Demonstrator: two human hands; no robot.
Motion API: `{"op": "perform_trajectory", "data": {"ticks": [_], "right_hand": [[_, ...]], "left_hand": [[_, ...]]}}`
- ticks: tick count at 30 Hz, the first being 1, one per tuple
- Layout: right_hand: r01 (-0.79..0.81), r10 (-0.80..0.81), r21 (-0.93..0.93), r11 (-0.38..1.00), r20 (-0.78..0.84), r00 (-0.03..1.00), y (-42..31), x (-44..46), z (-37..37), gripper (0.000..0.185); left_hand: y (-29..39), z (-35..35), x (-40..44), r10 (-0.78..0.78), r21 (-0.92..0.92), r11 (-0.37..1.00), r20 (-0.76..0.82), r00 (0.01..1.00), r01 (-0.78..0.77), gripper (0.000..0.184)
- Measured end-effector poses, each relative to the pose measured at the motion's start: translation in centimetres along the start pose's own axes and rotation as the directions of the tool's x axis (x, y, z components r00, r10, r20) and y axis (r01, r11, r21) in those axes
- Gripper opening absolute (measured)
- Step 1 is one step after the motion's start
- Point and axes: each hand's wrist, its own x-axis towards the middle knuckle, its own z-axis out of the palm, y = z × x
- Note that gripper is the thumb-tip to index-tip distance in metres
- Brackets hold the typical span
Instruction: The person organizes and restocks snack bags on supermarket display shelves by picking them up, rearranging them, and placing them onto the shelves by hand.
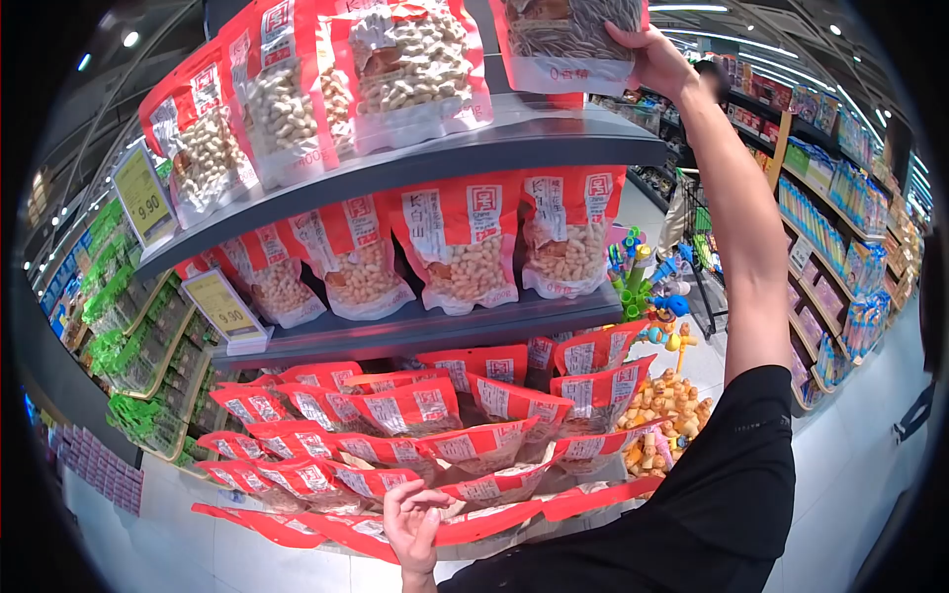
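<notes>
right fingers (633, 41) grip the seed bag (565, 47) by its right edge

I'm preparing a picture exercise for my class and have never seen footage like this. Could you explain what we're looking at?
There is no machine here: a person works bare-handed, and the single picture comes from a camera worn on their head, looking forward and down, with dark curved edges. The setting looks like a shop.

The right hand grips the edge of a seed bag, probably sunflower seeds. The left hand holds nothing visible, fingers loosely curled near the rows of red-topped bags below; contact is unclear.

On the upper shelf stand bags of unshelled peanuts; the lower shelf holds more peanut bags. Price signs reading 9.90 stand at the left.
</notes>
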Motion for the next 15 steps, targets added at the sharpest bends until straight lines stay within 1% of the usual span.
{"op": "perform_trajectory", "data": {"ticks": [2,3,5,6,8,11,12,15], "right_hand": [[0.04,-0.041,-0.018,0.999,-0.073,0.996,0.4,0.3,-0.2,0.034],[0.038,-0.039,-0.015,0.999,-0.075,0.996,0.7,0.3,-0.4,0.034],[-0.004,0.006,0.042,0.999,-0.05,0.999,0.9,0.2,-0.7,0.034],[-0.005,0.007,0.043,0.999,-0.049,0.999,1.2,0.2,-1.5,0.034],[-0.073,0.074,0.007,0.997,-0.011,0.997,1.9,0.1,-3.1,0.037],[-0.045,0.046,0.057,0.997,-0.021,0.999,1.8,-1.9,-0.3,0.039],[-0.099,0.099,0.067,0.993,0.01,0.995,1.9,-1.7,-0.9,0.042],[-0.097,0.095,0.078,0.992,0.025,0.995,3.0,-2.0,-1.4,0.044]], "left_hand": [[0.0,0.0,-0.1,-0.006,0.002,1.0,-0.001,1.0,0.006,0.044],[0.0,0.1,-0.1,-0.003,-0.003,1.0,-0.006,1.0,0.003,0.044],[0.1,0.0,-0.2,-0.002,-0.007,1.0,-0.012,1.0,0.001,0.044],[0.1,-0.1,-0.2,0.001,-0.002,1.0,-0.017,1.0,-0.001,0.044],[0.0,-0.2,-0.3,0.003,0.004,1.0,-0.023,1.0,-0.003,0.043],[0.0,-0.2,-0.3,0.003,-0.003,1.0,-0.031,1.0,-0.003,0.042],[0.0,-0.2,-0.3,0.001,-0.002,1.0,-0.029,1.0,-0.001,0.041],[-0.1,-0.2,-0.1,0.001,0.001,1.0,-0.022,1.0,-0.001,0.039]]}}
